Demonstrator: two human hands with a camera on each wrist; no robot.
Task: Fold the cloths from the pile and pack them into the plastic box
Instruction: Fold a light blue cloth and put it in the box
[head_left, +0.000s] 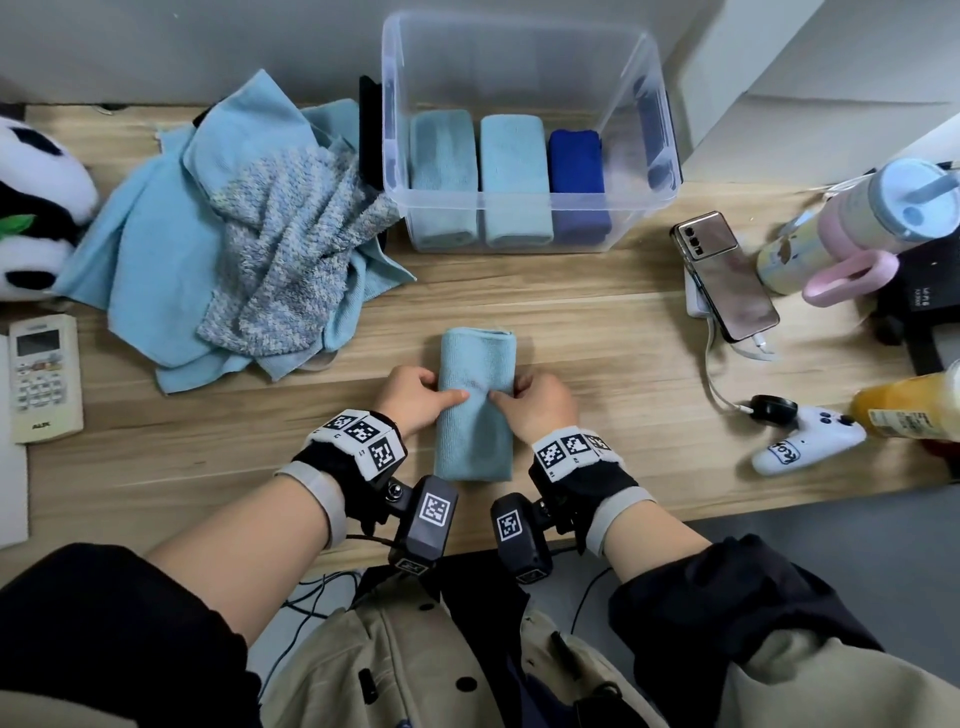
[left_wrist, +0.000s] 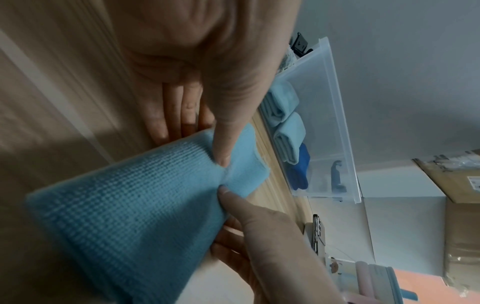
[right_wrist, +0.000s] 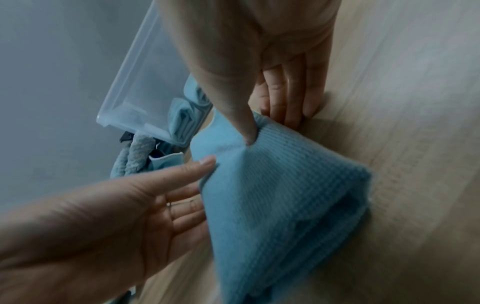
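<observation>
Head view: both hands pinching a folded light-blue cloth (head_left: 475, 400) at its middle.

Left hand (head_left: 415, 397) (thumb on top, fingers tucked beneath) grips one edge; right hand (head_left: 537, 402) mirrors it, probably marking a crease for the next fold. Beyond them stands the plastic box (head_left: 644, 202); the pile (head_left: 249, 244) lies beyond the left hand.

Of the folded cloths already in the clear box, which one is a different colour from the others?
The dark blue cloth, rightmost of the three in the plastic box. The two to its left are pale blue.
</observation>
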